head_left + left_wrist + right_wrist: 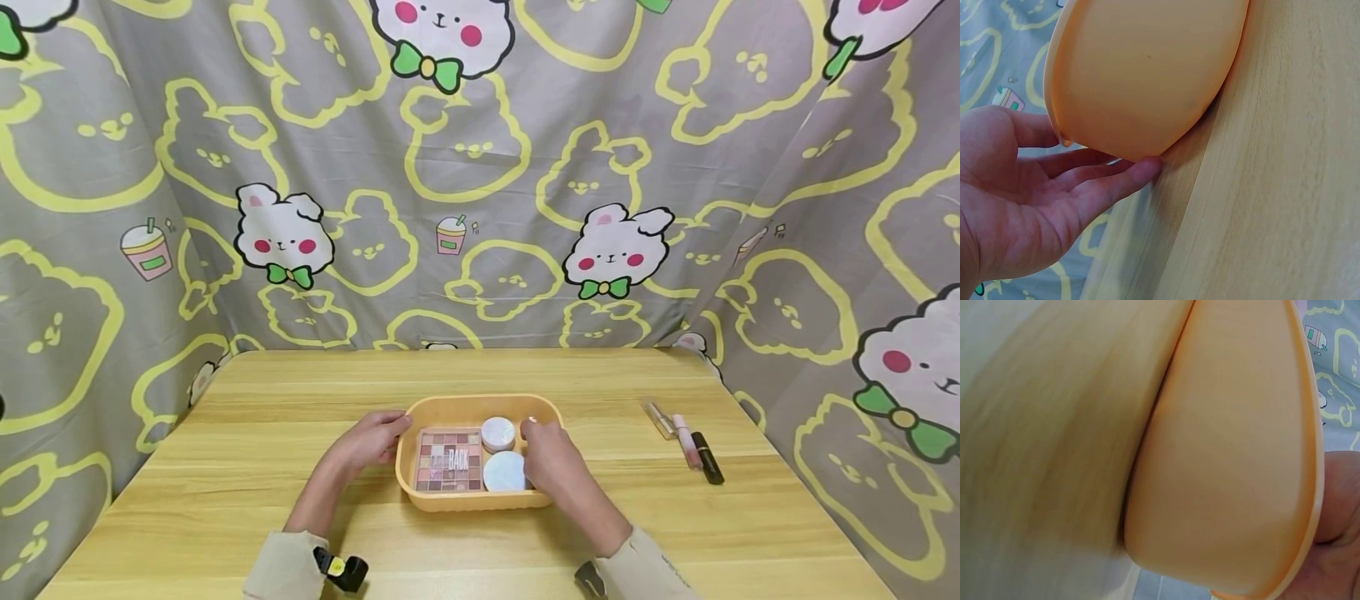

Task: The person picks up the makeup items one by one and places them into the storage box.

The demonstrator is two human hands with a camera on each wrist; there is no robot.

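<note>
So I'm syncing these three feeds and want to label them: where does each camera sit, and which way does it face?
Head: worn high, looking forward and down at the wooden table, orange tray, both forearms and hands.
Left wrist: low beside the tray's outer wall; left hand shows, fingers against the wall.
Right wrist: low at the tray's other side; part of the right hand shows at the rim.
All three share the tray and table.

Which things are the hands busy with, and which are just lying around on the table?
Being handled:
orange tray, with the left hand and right hand at its sides
eyeshadow palette and two round compacts inside it

Lying about:
clear tube, pink tube and black tube, off to the right on the table
</note>
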